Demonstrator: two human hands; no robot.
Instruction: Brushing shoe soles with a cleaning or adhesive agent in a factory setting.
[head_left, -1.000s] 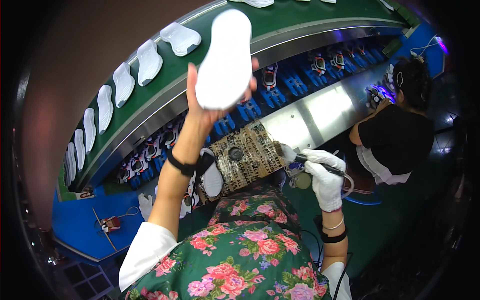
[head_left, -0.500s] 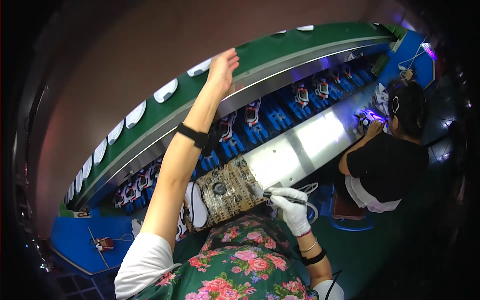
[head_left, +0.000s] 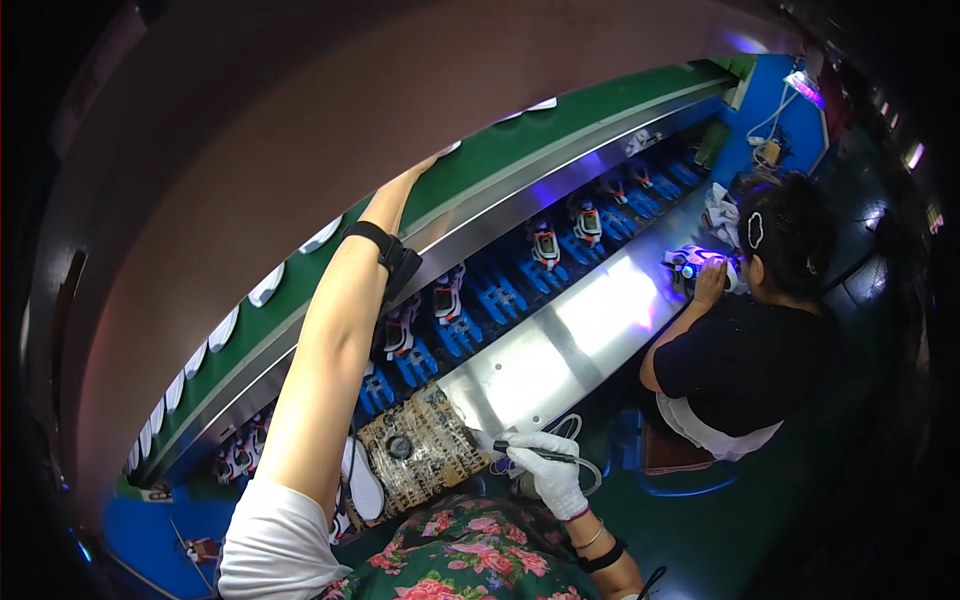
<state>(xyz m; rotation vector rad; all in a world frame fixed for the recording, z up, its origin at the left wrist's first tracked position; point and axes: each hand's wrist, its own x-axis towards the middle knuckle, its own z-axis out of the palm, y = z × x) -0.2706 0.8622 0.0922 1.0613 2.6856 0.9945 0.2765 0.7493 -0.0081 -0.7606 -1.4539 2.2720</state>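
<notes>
Just off the right edge of the tape-wrapped pad (head_left: 435, 460), the person's right hand (head_left: 550, 478), in a white glove, is closed around a brush (head_left: 503, 446) with a dark handle; its tip points at that edge, and whether it touches cannot be told. A pale tube (head_left: 598, 476) curves round to the right of this hand, farther out from the pad.

Well beyond the pad, on its far side, the bare left hand (head_left: 418, 172) reaches over the green belt (head_left: 560, 130). Most of its fingers are hidden under a brown hood (head_left: 250, 150), so its grip cannot be told; a sliver of a white sole (head_left: 450, 149) shows right by the fingertips.

At the pad's left edge lies another white sole (head_left: 364, 482), lengthwise to the person, and on the pad sits a dark round disc (head_left: 400, 446). The metal table (head_left: 530, 370) stretches away to the pad's right. Beyond the pad stand blue racks (head_left: 500, 300) with white-and-orange shoe uppers (head_left: 447, 295), and past them more soles (head_left: 225, 328) line the belt. Far to the pad's right, a seated co-worker (head_left: 745, 350) touches a purple-lit shoe (head_left: 690, 262).
</notes>
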